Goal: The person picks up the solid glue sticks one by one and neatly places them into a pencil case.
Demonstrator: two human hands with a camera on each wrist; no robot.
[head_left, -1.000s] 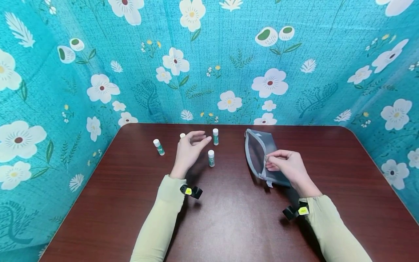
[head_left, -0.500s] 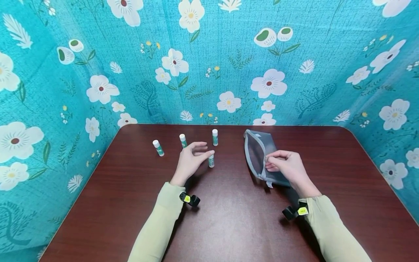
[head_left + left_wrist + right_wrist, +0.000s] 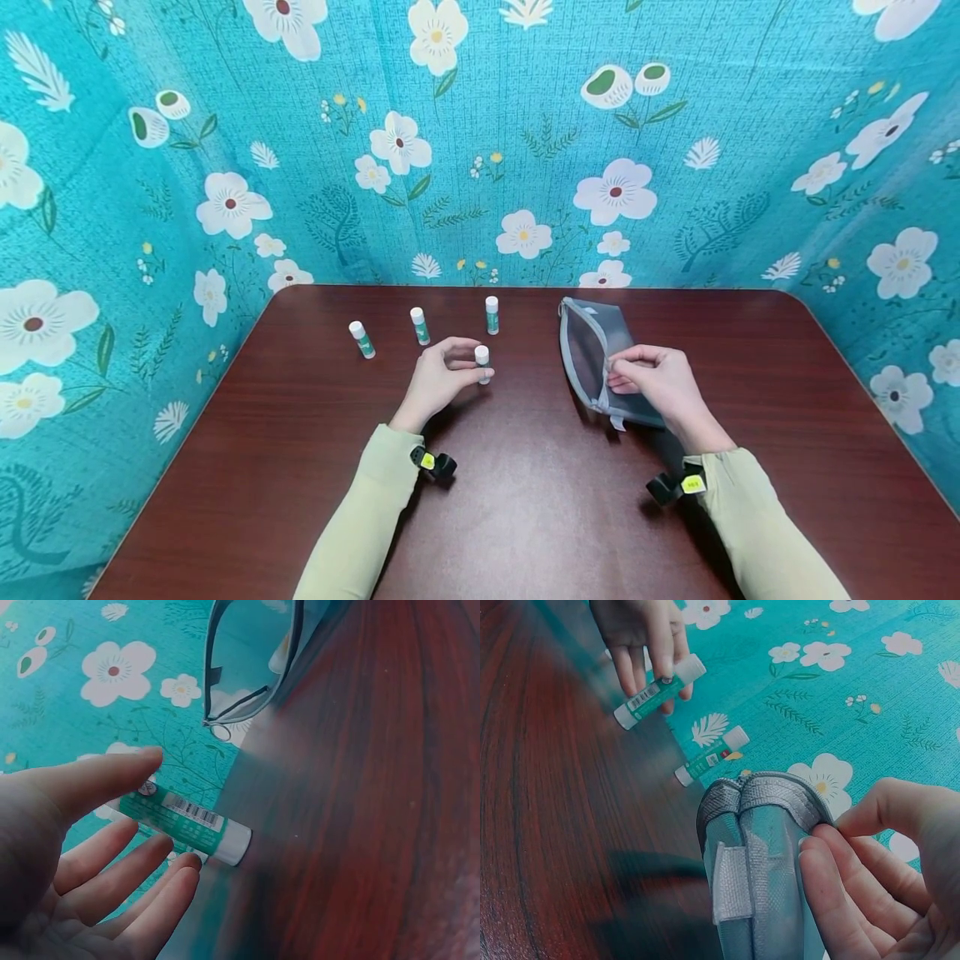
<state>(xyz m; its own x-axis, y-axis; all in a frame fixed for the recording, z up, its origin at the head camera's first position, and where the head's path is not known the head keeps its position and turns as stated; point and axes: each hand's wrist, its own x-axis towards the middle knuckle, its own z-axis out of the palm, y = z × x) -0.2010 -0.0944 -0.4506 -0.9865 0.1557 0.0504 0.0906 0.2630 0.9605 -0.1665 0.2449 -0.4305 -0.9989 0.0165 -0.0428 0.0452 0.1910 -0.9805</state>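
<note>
Four small glue sticks, green and white with white caps, stand upright on the table. My left hand (image 3: 442, 375) is at the nearest glue stick (image 3: 482, 363); its thumb lies on the near side and the fingers reach round the far side. In the left wrist view this glue stick (image 3: 191, 820) sits between thumb and fingers, base low at the tabletop. My right hand (image 3: 656, 375) pinches the zippered rim of a grey mesh pouch (image 3: 626, 329), whose mouth gapes toward the left. The right wrist view shows thumb and fingers on the pouch edge (image 3: 784, 799).
Behind the left hand stand the other glue sticks: one at far left (image 3: 362, 340), one beside it (image 3: 420, 326) and one (image 3: 492, 315) near the table's back edge. The dark wooden table (image 3: 540, 517) meets a blue floral cloth (image 3: 480, 167) at the back.
My left hand has come down and toward me from beside the back glue sticks to the nearest one, which stays in place. The right hand keeps its hold on the pouch.
</note>
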